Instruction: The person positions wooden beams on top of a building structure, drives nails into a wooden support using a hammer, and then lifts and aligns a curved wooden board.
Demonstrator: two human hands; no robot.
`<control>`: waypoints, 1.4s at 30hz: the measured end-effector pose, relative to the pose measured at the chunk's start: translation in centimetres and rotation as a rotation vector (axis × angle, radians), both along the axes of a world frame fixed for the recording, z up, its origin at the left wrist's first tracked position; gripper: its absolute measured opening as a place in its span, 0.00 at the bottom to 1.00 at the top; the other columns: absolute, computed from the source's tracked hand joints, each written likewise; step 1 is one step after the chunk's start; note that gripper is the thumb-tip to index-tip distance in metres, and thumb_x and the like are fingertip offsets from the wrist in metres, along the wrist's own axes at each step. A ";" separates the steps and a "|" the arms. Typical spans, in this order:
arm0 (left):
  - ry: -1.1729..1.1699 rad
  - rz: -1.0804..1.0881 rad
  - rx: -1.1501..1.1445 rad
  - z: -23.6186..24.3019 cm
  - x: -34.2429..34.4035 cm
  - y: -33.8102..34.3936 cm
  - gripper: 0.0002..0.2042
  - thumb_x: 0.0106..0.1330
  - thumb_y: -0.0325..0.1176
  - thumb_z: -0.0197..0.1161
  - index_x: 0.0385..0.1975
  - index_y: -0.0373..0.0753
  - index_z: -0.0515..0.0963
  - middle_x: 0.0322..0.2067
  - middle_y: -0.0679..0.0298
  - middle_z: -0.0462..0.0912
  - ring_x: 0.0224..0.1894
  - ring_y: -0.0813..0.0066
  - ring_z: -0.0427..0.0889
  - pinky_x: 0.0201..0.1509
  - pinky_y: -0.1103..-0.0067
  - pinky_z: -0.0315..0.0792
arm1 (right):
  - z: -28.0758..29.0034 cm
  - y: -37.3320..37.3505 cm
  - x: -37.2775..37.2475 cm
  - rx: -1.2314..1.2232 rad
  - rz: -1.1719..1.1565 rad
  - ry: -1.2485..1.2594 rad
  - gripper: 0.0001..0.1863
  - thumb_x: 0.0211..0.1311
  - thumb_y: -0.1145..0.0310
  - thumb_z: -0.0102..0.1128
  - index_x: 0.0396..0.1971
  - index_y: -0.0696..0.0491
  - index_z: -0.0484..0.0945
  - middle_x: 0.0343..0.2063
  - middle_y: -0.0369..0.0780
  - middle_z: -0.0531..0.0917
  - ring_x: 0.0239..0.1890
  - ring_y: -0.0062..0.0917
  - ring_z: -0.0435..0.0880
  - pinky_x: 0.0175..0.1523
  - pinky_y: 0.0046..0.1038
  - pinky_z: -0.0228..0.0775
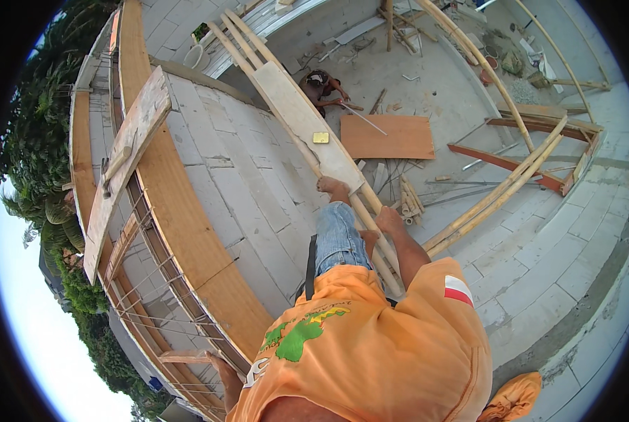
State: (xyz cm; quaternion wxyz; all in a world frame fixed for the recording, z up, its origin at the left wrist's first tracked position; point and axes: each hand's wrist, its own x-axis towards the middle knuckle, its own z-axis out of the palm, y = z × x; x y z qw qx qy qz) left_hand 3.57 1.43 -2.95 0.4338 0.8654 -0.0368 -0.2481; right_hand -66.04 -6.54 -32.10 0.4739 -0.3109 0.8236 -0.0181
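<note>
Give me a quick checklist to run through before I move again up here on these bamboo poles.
1. Right hand gripping a bamboo pole: ok.
2. Left hand at the wooden formwork, firm grip: cannot tell.
3. Bare foot planted on the plank: ok.
4. Plank free of loose items: not ok, small yellow object lies ahead.
5. Nobody beneath: not ok, person below near the poles.
6. Plank fastened to the poles: cannot tell.

Person stands on a sloped ladder of poles [370,211], plank [307,123] lashed on its upper part, tape measure [321,138] on the plank. Right hand [388,221] on the right pole. Left: block wall [244,190], then formwork boards [181,211] with rebar cage [142,281]. Below, another person [319,86] crouches beside a plywood sheet [387,136].
</note>
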 end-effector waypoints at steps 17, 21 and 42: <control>-0.061 0.194 -0.061 -2.9 3.8 3.9 0.44 0.67 0.61 0.63 0.66 0.22 0.65 0.57 0.46 0.75 0.54 0.54 0.79 0.56 0.64 0.75 | -3.1 0.9 -0.2 -0.376 0.322 0.065 0.17 0.54 0.65 0.59 0.33 0.68 0.78 0.31 0.61 0.83 0.40 0.56 0.84 0.47 0.51 0.76; -0.070 0.258 -0.004 0.0 -1.2 1.4 0.43 0.66 0.58 0.66 0.61 0.18 0.67 0.46 0.48 0.78 0.44 0.61 0.81 0.46 0.65 0.78 | -9.3 1.6 -2.7 -0.276 0.370 -0.004 0.12 0.58 0.70 0.56 0.27 0.66 0.75 0.26 0.53 0.84 0.21 0.45 0.85 0.28 0.39 0.80; -0.063 0.232 -0.143 -0.5 -0.8 -0.7 0.37 0.67 0.57 0.66 0.54 0.21 0.75 0.37 0.57 0.79 0.38 0.67 0.78 0.40 0.69 0.75 | -2.8 -3.3 0.2 -0.175 0.341 -0.144 0.13 0.60 0.71 0.55 0.33 0.69 0.74 0.18 0.51 0.80 0.12 0.34 0.82 0.16 0.34 0.75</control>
